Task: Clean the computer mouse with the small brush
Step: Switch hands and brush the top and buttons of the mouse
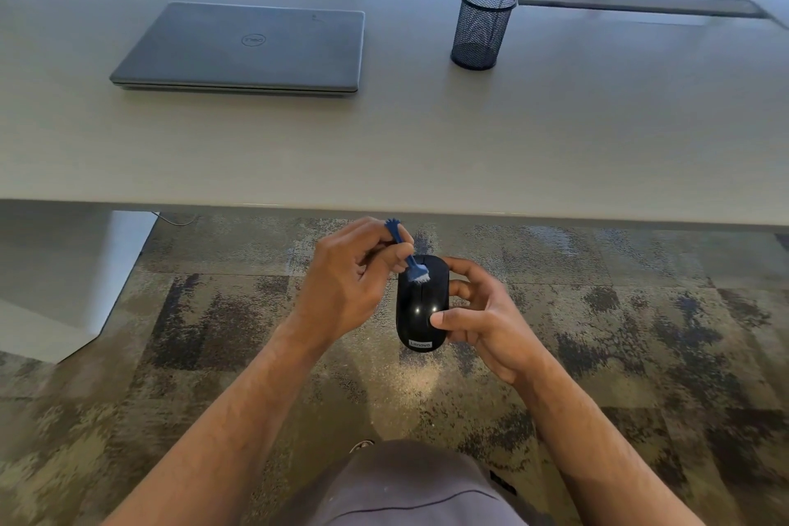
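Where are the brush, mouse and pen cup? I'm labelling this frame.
brush (416,272), head view, on its bristle head.
mouse (416,307), head view, on its glossy top.
pen cup (482,30), head view, on its mesh wall.

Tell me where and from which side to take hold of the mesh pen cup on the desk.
Grip the mesh pen cup around its side wall, about midway up, coming from the near side, probably with the right hand once it is free. It stands upright, round and slightly tapered, so fingers should wrap it easily. The closed laptop lies well apart to its left, out of the way.
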A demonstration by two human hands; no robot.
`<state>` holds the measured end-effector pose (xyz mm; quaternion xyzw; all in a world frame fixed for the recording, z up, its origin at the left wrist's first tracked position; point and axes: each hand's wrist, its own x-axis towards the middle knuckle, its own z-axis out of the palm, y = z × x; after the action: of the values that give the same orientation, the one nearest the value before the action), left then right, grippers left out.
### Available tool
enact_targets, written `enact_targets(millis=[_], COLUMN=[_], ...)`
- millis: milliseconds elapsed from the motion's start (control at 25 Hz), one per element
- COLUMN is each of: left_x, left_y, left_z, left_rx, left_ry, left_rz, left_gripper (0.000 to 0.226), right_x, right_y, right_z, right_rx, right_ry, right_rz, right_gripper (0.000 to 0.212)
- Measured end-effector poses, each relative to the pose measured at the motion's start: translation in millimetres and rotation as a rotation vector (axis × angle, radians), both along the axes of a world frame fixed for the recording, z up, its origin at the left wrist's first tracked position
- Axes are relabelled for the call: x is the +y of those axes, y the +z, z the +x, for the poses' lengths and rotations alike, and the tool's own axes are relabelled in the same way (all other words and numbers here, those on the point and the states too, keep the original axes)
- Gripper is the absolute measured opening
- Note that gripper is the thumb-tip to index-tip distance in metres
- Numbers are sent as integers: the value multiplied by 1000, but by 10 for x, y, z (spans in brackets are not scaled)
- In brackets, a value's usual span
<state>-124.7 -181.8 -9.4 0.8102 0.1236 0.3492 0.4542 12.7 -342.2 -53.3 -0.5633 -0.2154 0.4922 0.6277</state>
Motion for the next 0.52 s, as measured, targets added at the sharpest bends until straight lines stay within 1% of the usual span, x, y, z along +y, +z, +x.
enact_targets(millis=[200,280,400,520], left_x=[64,28,-10,100], left_y=[56,71,9,-32], left_z=[-26,31,62,16], left_rx=[-46,-63,-27,22], left_ry=[64,54,54,142], left_rz=[-88,-126,-93,-84], left_gripper=[12,11,8,10], right_x=[17,27,33,12], right_y=[20,25,39,35], right_z=[-4,-19,-36,-20], right_rx=[5,3,4,-5], right_ry=[-18,-11,-6,-19], right_rz=[8,14,16,6], right_gripper=[71,69,69,72])
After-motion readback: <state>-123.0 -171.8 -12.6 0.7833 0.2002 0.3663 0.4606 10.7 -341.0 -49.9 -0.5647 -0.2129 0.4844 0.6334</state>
